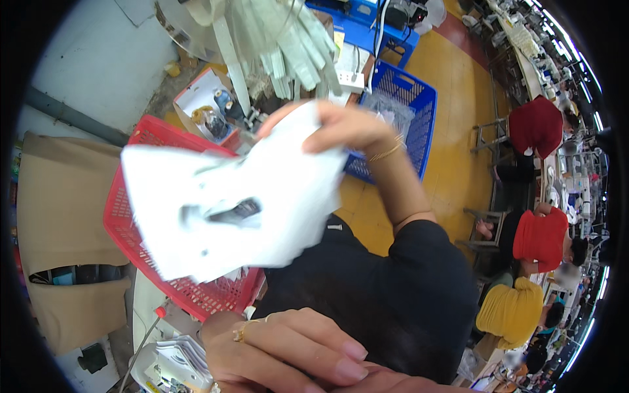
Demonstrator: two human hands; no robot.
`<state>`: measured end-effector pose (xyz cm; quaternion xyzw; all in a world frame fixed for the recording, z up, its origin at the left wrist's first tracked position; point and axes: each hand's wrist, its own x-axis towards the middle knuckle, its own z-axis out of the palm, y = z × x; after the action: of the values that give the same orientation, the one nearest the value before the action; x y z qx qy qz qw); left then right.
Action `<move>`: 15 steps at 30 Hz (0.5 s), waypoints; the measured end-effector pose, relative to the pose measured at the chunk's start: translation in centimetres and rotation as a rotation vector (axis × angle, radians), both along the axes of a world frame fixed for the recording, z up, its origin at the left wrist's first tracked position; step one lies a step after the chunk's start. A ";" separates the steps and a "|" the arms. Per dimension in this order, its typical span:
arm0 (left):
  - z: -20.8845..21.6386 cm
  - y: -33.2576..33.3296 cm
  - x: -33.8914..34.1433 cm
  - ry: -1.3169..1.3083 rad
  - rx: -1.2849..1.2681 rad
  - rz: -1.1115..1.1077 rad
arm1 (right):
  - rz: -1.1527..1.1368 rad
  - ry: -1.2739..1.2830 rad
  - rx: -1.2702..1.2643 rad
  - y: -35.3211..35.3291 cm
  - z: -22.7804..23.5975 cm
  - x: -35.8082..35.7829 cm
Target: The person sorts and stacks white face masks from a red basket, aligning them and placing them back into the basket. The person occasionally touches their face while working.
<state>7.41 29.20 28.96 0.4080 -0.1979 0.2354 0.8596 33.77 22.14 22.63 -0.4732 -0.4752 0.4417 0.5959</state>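
My right hand (pixel 347 128), with a thin bracelet at its wrist, grips a bundle of thin white sheets (pixel 288 190) by its upper right edge. The sheets are blurred, with uneven edges and a dark opening near the middle; whether they are cloth or paper I cannot tell. They hang over a red plastic basket (pixel 118 213). Large at the lower edge, close to the camera, is my left hand (pixel 288 347), wearing a ring. Its fingers are bent and pressed together; anything they hold is hidden.
Pale green strips (pixel 295 52) hang at the top, near a box (pixel 190 98) with thread spools. A blue basket (pixel 429 121) holds clear plastic. Bottom left, a container holds folded papers (pixel 183 357). Co-workers in maroon (pixel 534 128), red (pixel 540 239) and yellow (pixel 511 311) sit at right.
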 end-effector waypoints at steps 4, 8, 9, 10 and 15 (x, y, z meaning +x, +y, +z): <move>-0.8 1.0 -1.2 0.061 -0.022 -0.039 | -0.242 -0.109 -0.217 -9.7 2.5 4.8; 0.0 1.8 0.9 0.062 -0.060 -0.154 | -0.528 -0.131 -0.472 -18.1 1.7 8.3; 0.5 1.4 1.8 0.019 -0.057 -0.160 | -0.628 -0.145 -0.550 -19.5 1.0 9.0; 1.4 0.8 1.9 0.104 -0.143 -0.094 | -0.748 -0.157 -0.657 -20.5 0.2 9.7; 2.7 0.8 0.9 0.297 -0.138 -0.003 | -1.149 -0.575 -1.072 -20.0 -1.1 11.2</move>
<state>8.32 30.01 31.69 0.3780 -0.0527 0.1843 0.9058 44.95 2.19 21.55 -0.9554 -0.0191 0.0976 0.2780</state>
